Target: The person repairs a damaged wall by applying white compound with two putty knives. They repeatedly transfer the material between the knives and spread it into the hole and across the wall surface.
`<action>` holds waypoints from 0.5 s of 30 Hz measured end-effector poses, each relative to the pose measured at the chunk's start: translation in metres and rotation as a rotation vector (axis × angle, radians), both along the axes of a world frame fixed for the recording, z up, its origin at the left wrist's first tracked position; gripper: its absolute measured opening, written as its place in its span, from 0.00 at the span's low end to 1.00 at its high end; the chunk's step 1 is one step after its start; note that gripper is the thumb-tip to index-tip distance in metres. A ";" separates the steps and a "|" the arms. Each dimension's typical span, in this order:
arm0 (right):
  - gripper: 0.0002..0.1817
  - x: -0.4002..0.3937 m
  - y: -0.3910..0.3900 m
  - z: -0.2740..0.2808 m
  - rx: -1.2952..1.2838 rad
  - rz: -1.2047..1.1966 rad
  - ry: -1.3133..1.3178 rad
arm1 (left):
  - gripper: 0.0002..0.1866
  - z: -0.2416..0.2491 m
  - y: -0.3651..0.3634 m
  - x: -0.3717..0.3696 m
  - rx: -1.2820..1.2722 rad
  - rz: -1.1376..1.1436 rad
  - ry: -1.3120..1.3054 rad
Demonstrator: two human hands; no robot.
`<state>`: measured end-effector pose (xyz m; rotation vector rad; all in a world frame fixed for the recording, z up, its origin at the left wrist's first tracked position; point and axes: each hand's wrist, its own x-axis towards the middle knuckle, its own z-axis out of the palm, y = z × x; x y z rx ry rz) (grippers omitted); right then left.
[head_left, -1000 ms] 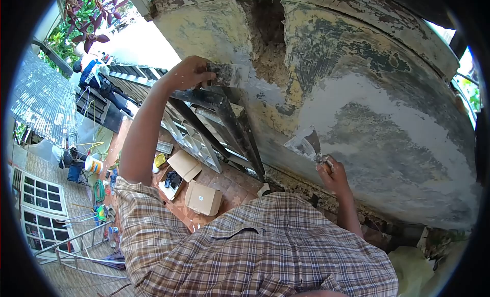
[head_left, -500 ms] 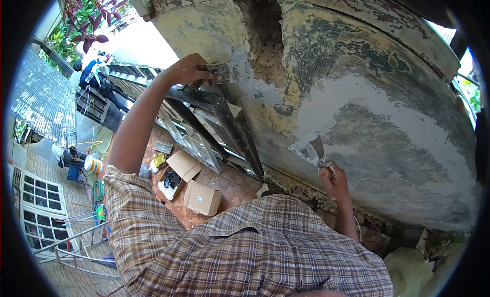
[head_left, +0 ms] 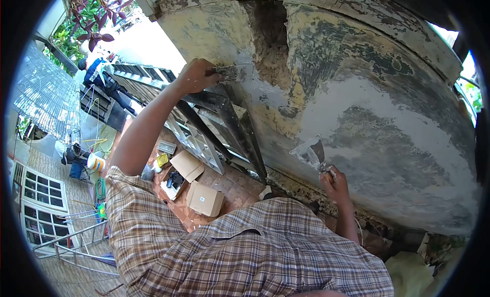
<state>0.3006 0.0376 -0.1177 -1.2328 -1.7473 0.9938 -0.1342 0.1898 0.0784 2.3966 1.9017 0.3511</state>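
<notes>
My left hand [head_left: 198, 77] is raised and closed round a putty knife [head_left: 232, 73], whose smeared blade lies at the wall [head_left: 275, 126] beside a fresh grey patch. Just right of that blade, a deep rough gap [head_left: 270, 44] runs down through the plaster. Lower down, my right hand [head_left: 335, 185] grips a second putty knife [head_left: 317, 153] by its handle. Pale filler [head_left: 305, 153] sits on this blade, which is held in front of the wall. Broad smears of grey filler [head_left: 352, 92] cover the wall's middle and right.
A dark metal frame [head_left: 229, 118] stands close under my left arm. Cardboard boxes [head_left: 205, 199] and a yellow tin [head_left: 162, 160] are on the tiled floor. Another person [head_left: 102, 80] is by the railing at upper left. A white bucket [head_left: 96, 162] stands farther left.
My left hand has shifted slightly right, and its blade now looks narrower, turned more edge-on. My right hand keeps nearly the same pose. The whole view has drifted a little.
</notes>
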 end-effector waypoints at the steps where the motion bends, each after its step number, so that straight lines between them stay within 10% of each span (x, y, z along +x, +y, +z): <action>1: 0.11 0.000 -0.001 0.000 0.000 0.001 -0.001 | 0.12 0.000 -0.001 -0.001 -0.008 0.004 -0.033; 15: 0.10 0.001 -0.004 0.002 0.032 -0.001 -0.014 | 0.10 0.021 -0.016 -0.008 -0.086 -0.041 -0.269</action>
